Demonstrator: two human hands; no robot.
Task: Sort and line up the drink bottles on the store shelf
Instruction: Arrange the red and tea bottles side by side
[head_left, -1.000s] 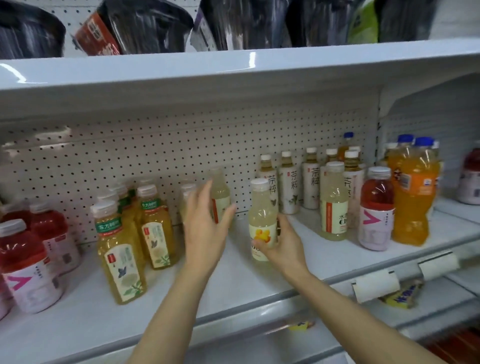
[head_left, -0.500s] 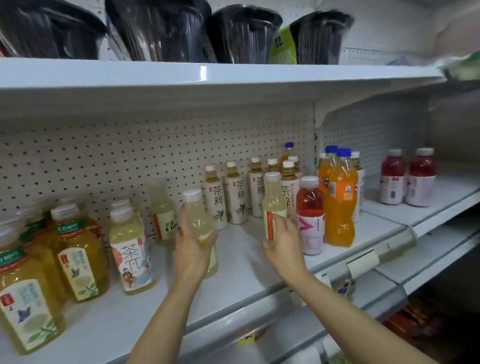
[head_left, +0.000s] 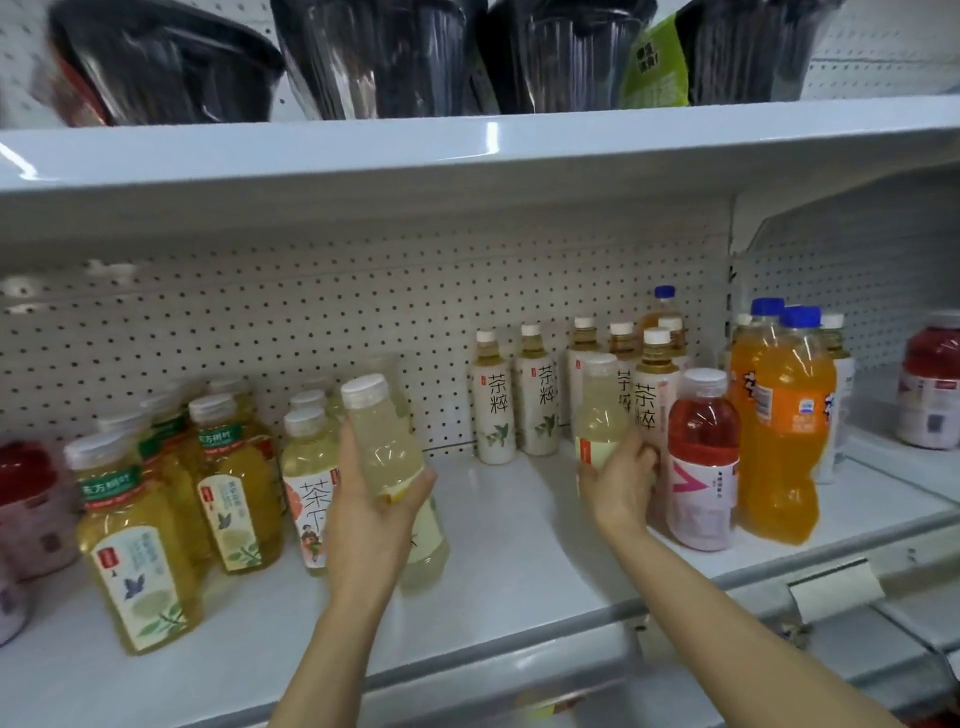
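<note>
My left hand (head_left: 371, 512) grips a pale yellow bottle (head_left: 382, 441) with a white cap, lifted and tilted left above the white shelf (head_left: 519, 561). A second pale bottle (head_left: 428, 540) stands right behind that hand. My right hand (head_left: 621, 480) grips another pale yellow bottle (head_left: 600, 415) with an orange label strip, standing upright next to a red drink bottle (head_left: 702, 457). White tea bottles (head_left: 493, 400) line the pegboard back. Yellow-green tea bottles (head_left: 130, 540) crowd the left side.
Orange soda bottles (head_left: 784, 415) with blue caps stand at the right by the shelf divider. More red bottles sit at the far right (head_left: 932, 384) and far left (head_left: 31, 499). An upper shelf (head_left: 467, 150) with black containers hangs close above. Price tag holders (head_left: 836, 592) line the front edge.
My left hand has lifted its pale bottle off the shelf and tilted it left. My right hand stays on the bottle beside the red drink. The camera has swung back leftward.
</note>
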